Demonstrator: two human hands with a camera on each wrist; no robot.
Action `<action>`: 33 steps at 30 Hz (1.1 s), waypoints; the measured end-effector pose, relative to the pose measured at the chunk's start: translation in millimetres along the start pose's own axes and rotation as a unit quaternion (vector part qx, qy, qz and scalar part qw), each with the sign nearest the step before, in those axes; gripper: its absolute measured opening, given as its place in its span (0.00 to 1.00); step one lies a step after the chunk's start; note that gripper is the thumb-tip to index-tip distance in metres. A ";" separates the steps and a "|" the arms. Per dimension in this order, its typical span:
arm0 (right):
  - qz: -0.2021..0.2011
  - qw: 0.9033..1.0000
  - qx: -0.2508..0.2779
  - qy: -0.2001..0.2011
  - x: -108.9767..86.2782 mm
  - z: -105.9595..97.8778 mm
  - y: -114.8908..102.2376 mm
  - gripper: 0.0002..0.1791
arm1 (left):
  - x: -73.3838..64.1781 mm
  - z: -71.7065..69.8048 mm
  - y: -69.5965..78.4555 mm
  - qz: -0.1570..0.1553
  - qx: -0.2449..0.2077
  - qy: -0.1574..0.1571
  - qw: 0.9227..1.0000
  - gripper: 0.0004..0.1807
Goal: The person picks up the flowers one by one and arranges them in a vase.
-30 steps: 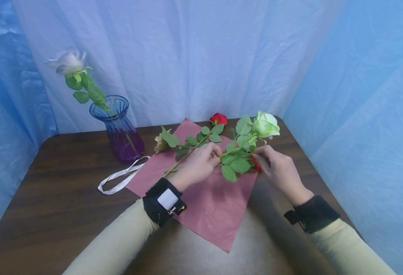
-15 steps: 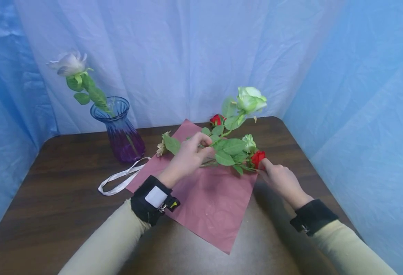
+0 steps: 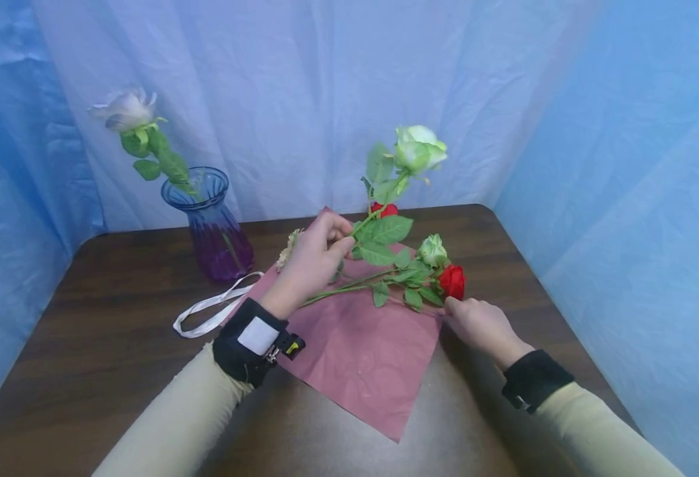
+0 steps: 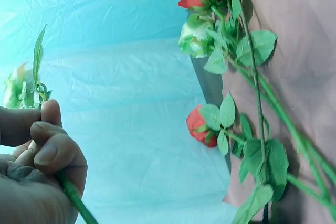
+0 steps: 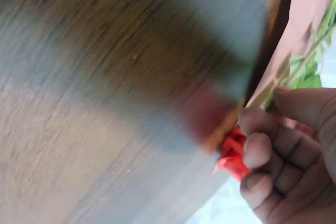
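Observation:
My left hand (image 3: 313,262) pinches the stem of a white-green rose (image 3: 419,149), raised and tilted above the pink paper (image 3: 361,371). In the left wrist view its green stem (image 4: 79,203) runs out below the curled fingers. My right hand (image 3: 483,326), low at the paper's right corner, has thumb and fingertips together on a thin dark stem (image 4: 257,85); the grip is partly hidden. Just beyond it lies a red rose (image 3: 452,281) beside a pale green rose (image 3: 432,250). Another red rose (image 3: 385,210) is at the back, and a cream flower (image 3: 288,250) is partly behind my left hand.
A blue-purple glass vase (image 3: 218,242) with a pale rose (image 3: 125,111) stands at the back left. A white ribbon loop (image 3: 203,324) lies beside the paper on the dark wooden table (image 3: 87,371). Blue curtains (image 3: 277,99) enclose the back and sides.
My left hand has lifted the white-green rose up and leftward, away from the other flowers. My right hand has moved slightly down, and the red rose near it has come into full view.

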State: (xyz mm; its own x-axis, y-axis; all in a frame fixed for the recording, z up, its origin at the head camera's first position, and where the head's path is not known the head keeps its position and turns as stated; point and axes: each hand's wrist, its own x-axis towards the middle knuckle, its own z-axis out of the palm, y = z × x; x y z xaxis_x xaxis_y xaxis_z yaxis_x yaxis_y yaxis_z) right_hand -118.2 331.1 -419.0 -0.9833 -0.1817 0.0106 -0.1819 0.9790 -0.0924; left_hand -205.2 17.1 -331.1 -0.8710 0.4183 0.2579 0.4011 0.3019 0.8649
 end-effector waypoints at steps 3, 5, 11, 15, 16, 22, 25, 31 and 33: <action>-0.027 0.998 -0.030 0.049 -1.0 1.1 -5.8 0.12 | 2.3 -3.8 1.6 0.010 0.048 0.003 0.999 0.09; -0.054 0.993 -0.052 0.093 -2.2 2.1 -10.3 0.12 | 4.6 -6.4 2.6 0.027 0.082 0.001 0.996 0.11; -0.163 0.965 -0.091 0.184 -2.8 5.1 -27.3 0.14 | 11.6 -21.3 10.0 0.076 0.134 0.014 0.988 0.12; -0.208 0.956 -0.086 0.188 -2.4 6.6 -39.1 0.18 | 17.3 -35.7 15.6 0.093 0.125 0.034 0.987 0.11; -0.216 0.955 -0.085 0.184 -2.0 6.6 -41.7 0.18 | 18.4 -39.7 17.0 0.095 0.125 0.039 0.987 0.11; -0.231 0.956 -0.097 0.150 -1.6 4.7 -52.1 0.18 | 26.2 -67.7 23.9 0.140 0.183 0.082 0.970 0.09; -0.241 0.956 -0.100 0.137 -1.8 3.1 -56.4 0.17 | 29.7 -84.1 27.9 0.159 0.202 0.121 0.959 0.09; -0.292 0.946 -0.080 0.115 -2.0 6.2 -65.5 0.15 | 31.5 -112.9 36.7 0.151 0.213 0.171 0.950 0.11; -0.311 0.941 -0.076 0.108 -2.0 10.0 -68.1 0.14 | 32.4 -120.1 38.8 0.151 0.218 0.178 0.948 0.11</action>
State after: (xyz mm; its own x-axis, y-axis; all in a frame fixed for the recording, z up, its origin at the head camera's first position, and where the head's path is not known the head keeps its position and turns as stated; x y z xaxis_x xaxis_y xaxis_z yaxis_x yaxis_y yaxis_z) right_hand -103.8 263.9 -422.7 -0.6614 -0.7174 0.2190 -0.7058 0.6940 0.1422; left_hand -252.0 -60.6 -237.4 -0.7076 0.2487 0.6614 0.6584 0.5720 0.4893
